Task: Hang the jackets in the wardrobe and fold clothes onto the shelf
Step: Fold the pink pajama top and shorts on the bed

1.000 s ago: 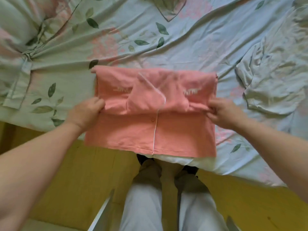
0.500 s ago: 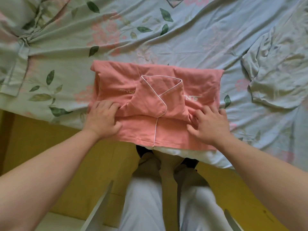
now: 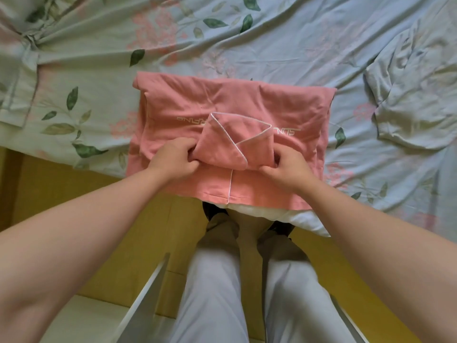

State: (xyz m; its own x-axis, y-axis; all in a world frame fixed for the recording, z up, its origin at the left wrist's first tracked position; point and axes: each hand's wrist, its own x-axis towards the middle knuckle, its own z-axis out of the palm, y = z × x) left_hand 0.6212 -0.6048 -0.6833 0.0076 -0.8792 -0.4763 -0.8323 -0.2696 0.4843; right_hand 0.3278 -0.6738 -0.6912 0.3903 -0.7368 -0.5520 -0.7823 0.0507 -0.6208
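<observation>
The pink top (image 3: 188, 105) lies folded on the bed sheet (image 3: 272, 45) at the near edge of the bed. Its long side runs left to right across the person's front, and its hem points toward them. Its collar flap (image 3: 235, 142), edged in white piping, sits in the middle of the near half, directly between the two hands. The rest of the top stretches away from the fingers toward the far side. The left hand (image 3: 173, 160) pinches the flap's left end with curled fingers, and the right hand (image 3: 286, 167) pinches its right end the same way. Both are equally near, so a fold away from the body looks likely.

Pale lettering (image 3: 286, 131) runs across the chest, upside down from here. The right part seems to read "SUN", and the left part is half covered and unclear. A pale green garment (image 3: 415, 95) lies crumpled well to the right.
</observation>
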